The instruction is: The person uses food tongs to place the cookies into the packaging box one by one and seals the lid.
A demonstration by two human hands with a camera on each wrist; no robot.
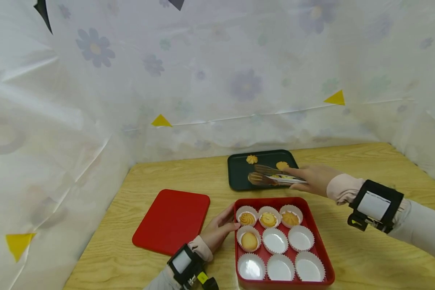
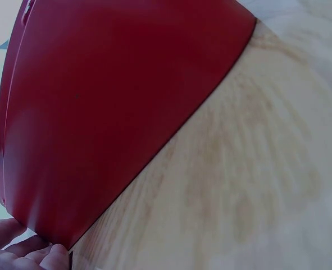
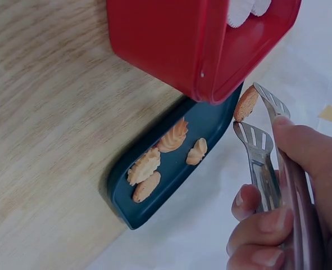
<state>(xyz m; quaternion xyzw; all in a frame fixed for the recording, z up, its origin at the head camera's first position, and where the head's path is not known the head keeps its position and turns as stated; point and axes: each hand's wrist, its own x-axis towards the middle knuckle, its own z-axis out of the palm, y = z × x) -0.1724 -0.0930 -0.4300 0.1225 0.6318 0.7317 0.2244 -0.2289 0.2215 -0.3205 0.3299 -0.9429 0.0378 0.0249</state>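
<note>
My right hand [image 1: 313, 179] grips metal tongs [image 3: 264, 163] over the dark green tray [image 1: 237, 169]. An oval cookie [image 3: 245, 104] sits between the tong tips in the right wrist view. Other cookies [image 3: 174, 136] of several shapes lie on the tray. In front of the tray stands a red box [image 1: 320, 249] with rows of white paper cups [image 1: 275, 240]. Each cup of the far row contains a cookie [image 1: 268, 219], and so does the left cup of the middle row. My left hand [image 1: 217, 231] holds the box's left wall, thumb at the rim and fingers against the side [image 2: 121, 107].
A flat red lid [image 1: 172, 221] lies on the wooden table [image 1: 119, 225] left of the box. Behind the table hangs a flowered plastic sheet [image 1: 210, 80], with yellow triangles [image 1: 162, 121] on it.
</note>
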